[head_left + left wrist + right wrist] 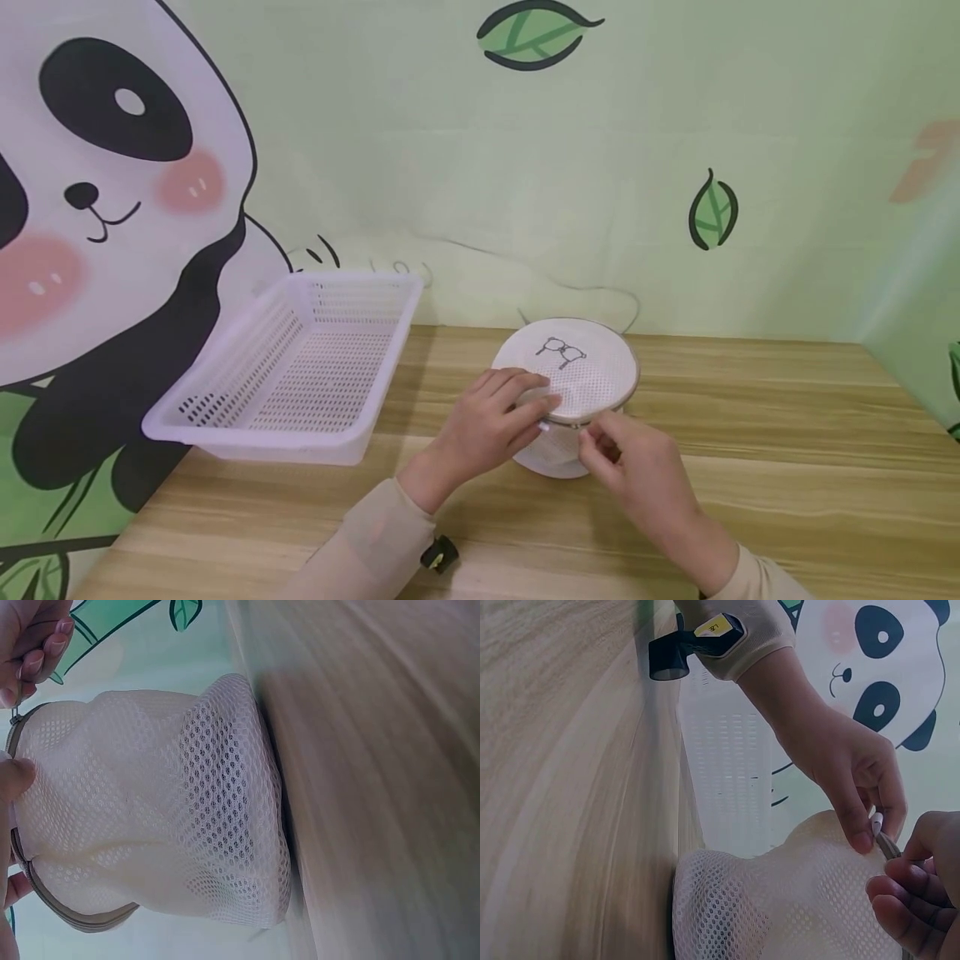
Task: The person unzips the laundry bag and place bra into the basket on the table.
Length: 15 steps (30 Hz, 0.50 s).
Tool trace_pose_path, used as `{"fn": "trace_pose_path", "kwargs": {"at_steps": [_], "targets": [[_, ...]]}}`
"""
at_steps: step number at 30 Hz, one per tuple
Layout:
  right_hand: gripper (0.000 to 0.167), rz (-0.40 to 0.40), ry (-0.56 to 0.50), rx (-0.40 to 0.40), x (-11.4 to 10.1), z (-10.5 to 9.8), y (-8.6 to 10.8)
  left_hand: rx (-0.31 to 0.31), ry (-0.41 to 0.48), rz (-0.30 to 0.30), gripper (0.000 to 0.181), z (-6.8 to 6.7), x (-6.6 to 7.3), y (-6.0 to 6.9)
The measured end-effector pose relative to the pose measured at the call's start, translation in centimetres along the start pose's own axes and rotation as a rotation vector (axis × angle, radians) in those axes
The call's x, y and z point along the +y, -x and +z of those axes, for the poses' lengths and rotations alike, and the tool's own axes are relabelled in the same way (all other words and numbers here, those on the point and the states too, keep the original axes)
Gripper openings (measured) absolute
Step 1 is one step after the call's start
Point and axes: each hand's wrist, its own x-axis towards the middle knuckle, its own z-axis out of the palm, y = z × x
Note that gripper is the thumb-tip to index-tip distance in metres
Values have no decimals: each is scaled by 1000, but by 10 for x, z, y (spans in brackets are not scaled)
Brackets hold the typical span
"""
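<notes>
A white cylindrical mesh laundry bag [600, 375] stands on the table, its round lid printed with a small dark bra-like outline. A zipper [86, 921] runs around the lid's rim. My left hand [487, 421] pinches the rim at the front left, thumb below and fingers on the lid. Just right of it, my right hand [641, 471] pinches the zipper pull [16, 718] between thumb and forefinger. In the right wrist view a small white piece [877, 822] shows between the left thumb and fingers. The mesh side is creased, and what lies inside cannot be made out.
A white perforated plastic basket [360, 429] stands to the left on the wooden table [787, 517]. Behind is a wall covering [390, 167] printed with a panda and leaves. A black wrist-camera mount [669, 660] sits at the left sleeve.
</notes>
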Motion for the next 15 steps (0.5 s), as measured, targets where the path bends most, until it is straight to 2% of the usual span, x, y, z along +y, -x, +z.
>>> {"fn": "trace_pose_path", "kwargs": {"at_steps": [15], "targets": [[24,-5,-2,3,0,0,2,2,-9,10,25,0,1,0]]}}
